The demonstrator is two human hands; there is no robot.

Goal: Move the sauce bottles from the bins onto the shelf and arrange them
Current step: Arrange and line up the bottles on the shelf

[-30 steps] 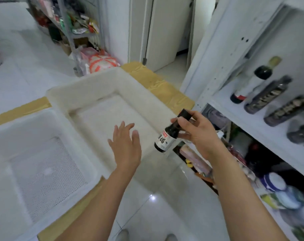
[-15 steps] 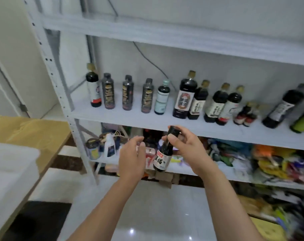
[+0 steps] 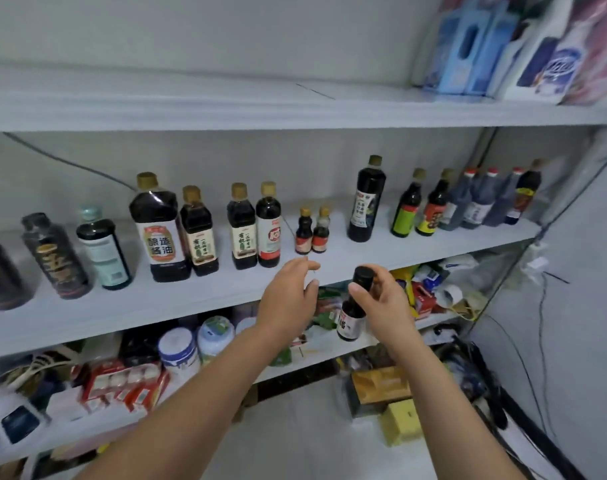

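Now the small dark bottle point(image 3: 351, 318) is gripped by the right hand point(image 3: 381, 301) around its neck and black cap, thumb laid across the front, and is held upright just below and in front of the edge of the shelf point(image 3: 208, 294); it has not yet been set down. The left hand point(image 3: 288, 301) is kept just beside it, fingers loosely parted and nothing held; whether its fingertips touch the shelf edge cannot be told. A second ago the bottle was carried above the white bins. These are no longer in view, and since half a second ago the view has been swung rightward along the shelf and both hands have been raised closer to the board. The carrying leg is therefore judged to be nearly done, with only placing and lining up left for this bottle. Just beyond the left hand two miniature bottles point(image 3: 311, 232) are stood side by side, and beyond the right hand a tall dark bottle point(image 3: 366, 199) is stood. Bare board is left between them, directly ahead of the held bottle. That gap is judged the likely spot, since the miniatures are of similar size. Care would be needed that they are not knocked as the bottle is lifted over the edge.
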